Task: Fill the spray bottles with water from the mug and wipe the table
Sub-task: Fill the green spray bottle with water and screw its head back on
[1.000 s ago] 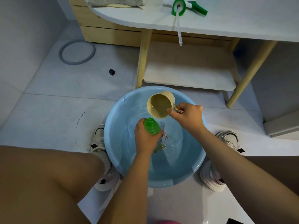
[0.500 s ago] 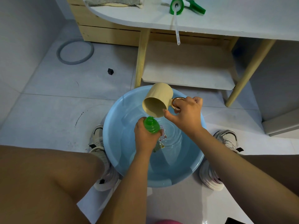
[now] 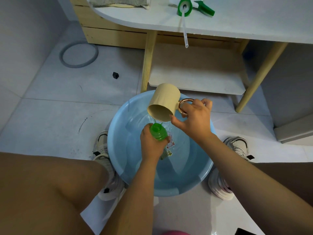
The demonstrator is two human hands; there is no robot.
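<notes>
White table (image 3: pixel 237 22) far, sprayer head (image 3: pixel 194 7) lying on it. Blue basin (image 3: pixel 118 150) on floor between my shoes. Right hand (image 3: pixel 194 119) fingers hooked through beige mug (image 3: pixel 164 102) handle, mug tipped, water streaming into green spray bottle (image 3: pixel 158 132). Left hand (image 3: pixel 150 145) wrapped round bottle, over the basin.

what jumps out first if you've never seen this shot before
The tilted beige mug at centre, held by its handle in the right hand, pours water into the green spray bottle that the left hand grips over the blue basin on the floor. Above, the green spray head lies on the white table, its tube overhanging the edge.
</notes>
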